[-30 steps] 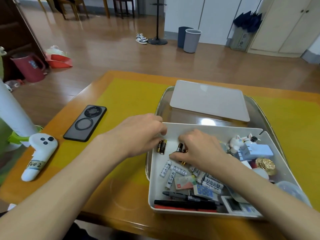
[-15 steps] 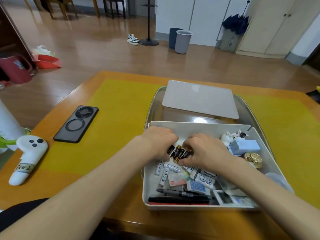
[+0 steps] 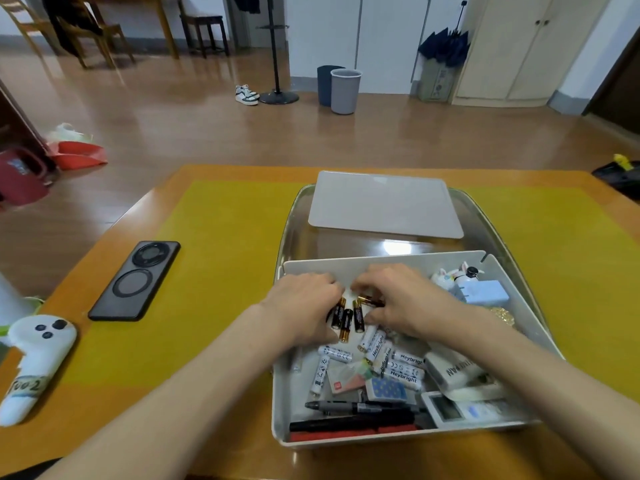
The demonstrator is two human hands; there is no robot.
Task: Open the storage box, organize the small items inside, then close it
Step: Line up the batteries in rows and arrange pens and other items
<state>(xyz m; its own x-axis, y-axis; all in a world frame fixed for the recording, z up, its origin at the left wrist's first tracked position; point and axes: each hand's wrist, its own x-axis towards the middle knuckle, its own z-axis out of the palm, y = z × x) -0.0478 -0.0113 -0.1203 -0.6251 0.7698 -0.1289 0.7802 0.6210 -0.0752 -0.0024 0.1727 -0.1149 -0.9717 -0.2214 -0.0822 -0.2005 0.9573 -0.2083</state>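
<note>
The open white storage box point(image 3: 408, 263) sits on the table, and its clear lid point(image 3: 384, 202) lies flat just behind it. Inside, near the far wall, my left hand point(image 3: 301, 306) and my right hand point(image 3: 405, 303) both curl over a small bunch of black-and-gold batteries point(image 3: 346, 318), holding them from either side. White batteries point(image 3: 398, 365) lie loose just below. Black pens point(image 3: 353, 407) lie along the near wall. A blue adapter point(image 3: 485, 294) and a small white figurine point(image 3: 450, 277) fill the far right corner.
A black phone point(image 3: 135, 280) lies on the yellow mat point(image 3: 225, 254) left of the box. A white controller point(image 3: 34, 358) rests near the table's left edge. A small white device point(image 3: 464, 412) sits in the box's near right corner.
The black batteries, split in two pairs a second ago, now lie together between my hands. Both hands have closed in toward each other.
</note>
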